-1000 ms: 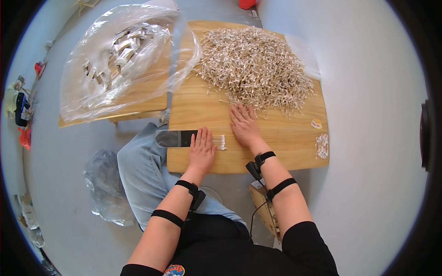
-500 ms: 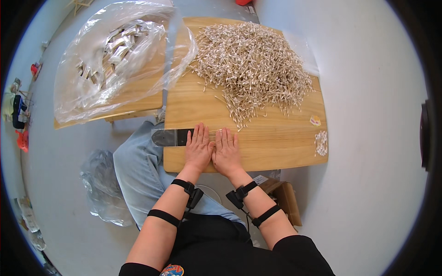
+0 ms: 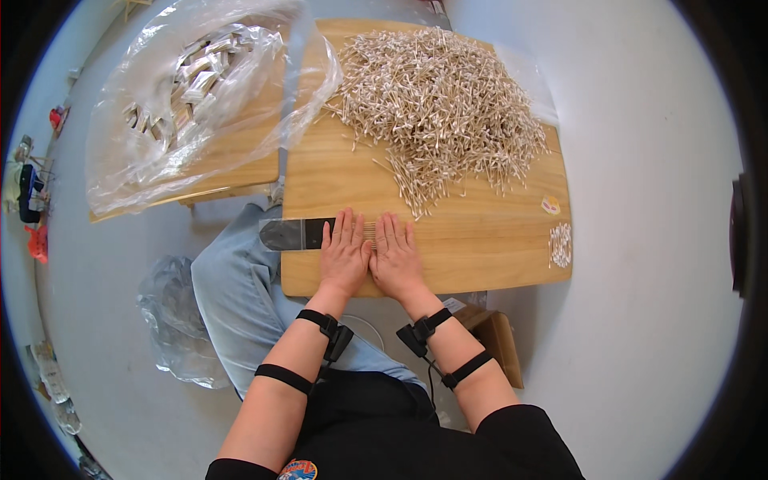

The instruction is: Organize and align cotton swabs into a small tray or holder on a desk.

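Observation:
Near the front edge of the wooden table [image 3: 488,252], my left hand [image 3: 344,256] lies flat, fingers stretched forward. Its fingers cover the right end of a flat packet [image 3: 293,234], black with a clear, rounded left end that overhangs the table's left edge. Beside it my right hand [image 3: 396,256] also lies flat, thumbs nearly touching. A row of thin cotton swabs [image 3: 370,231] shows in the gap between the hands; its ends are hidden under my fingers. Beyond my hands spreads a large heap of loose cotton swabs [image 3: 452,112].
A small group of swabs [image 3: 562,246] and a yellow-white sticker [image 3: 550,206] lie at the table's right edge. On a side table [image 3: 228,172] at left, a big clear bag [image 3: 144,180] holds several small packets [image 3: 200,80]. A cardboard box [image 3: 502,348] stands below right.
The whole view has shifted slightly, so the tables sit a little higher in the picture. My hands stay flat in nearly the same place over the swabs and packet.

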{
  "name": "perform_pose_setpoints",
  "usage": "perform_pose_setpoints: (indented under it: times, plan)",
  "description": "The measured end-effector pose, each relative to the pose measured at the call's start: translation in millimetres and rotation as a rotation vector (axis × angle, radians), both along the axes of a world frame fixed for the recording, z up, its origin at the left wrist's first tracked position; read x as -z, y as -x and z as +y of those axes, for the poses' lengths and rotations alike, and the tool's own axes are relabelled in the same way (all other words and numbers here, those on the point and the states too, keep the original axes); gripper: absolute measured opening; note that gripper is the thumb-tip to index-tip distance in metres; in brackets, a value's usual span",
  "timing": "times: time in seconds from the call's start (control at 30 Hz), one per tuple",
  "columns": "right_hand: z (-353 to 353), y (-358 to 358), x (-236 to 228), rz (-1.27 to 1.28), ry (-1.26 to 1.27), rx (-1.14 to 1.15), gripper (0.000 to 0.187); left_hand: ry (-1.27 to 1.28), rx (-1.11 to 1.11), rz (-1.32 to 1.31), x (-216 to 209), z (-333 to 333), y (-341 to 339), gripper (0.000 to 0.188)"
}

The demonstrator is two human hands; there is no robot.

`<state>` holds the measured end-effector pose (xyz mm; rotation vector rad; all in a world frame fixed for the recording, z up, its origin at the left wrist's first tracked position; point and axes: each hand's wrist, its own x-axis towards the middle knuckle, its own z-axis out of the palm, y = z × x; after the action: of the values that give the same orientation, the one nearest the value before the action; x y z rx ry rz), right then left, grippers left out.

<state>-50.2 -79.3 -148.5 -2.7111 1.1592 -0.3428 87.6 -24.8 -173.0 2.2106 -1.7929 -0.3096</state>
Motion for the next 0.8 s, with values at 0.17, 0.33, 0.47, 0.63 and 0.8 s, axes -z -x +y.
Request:
perform_pose_setpoints:
  times: [0.17, 0.33, 0.47, 0.63, 0.8]
  plan:
    - [-3, 16, 4, -0.488, -0.105, 0.117, 0.041, 0.019, -0.009, -0.019, -2, -2, 0, 0.060]
    - [7, 22, -3, -0.590, -0.128, 0.161, 0.021, 0.059, -0.018, -0.018, 2, 0, 0, 0.060]
    - [6, 21, 0, -0.598, -0.125, 0.214, 0.023, 0.049, -0.011, -0.050, 3, -1, 0, 0.062]
    - [7, 21, 0, -0.572, -0.115, 0.199, 0.023, 0.039, -0.010, -0.048, 2, -1, 0, 0.062]
    - [6, 20, 0, -0.578, -0.117, 0.215, 0.021, 0.031, -0.007, -0.043, 1, 0, 0, 0.063]
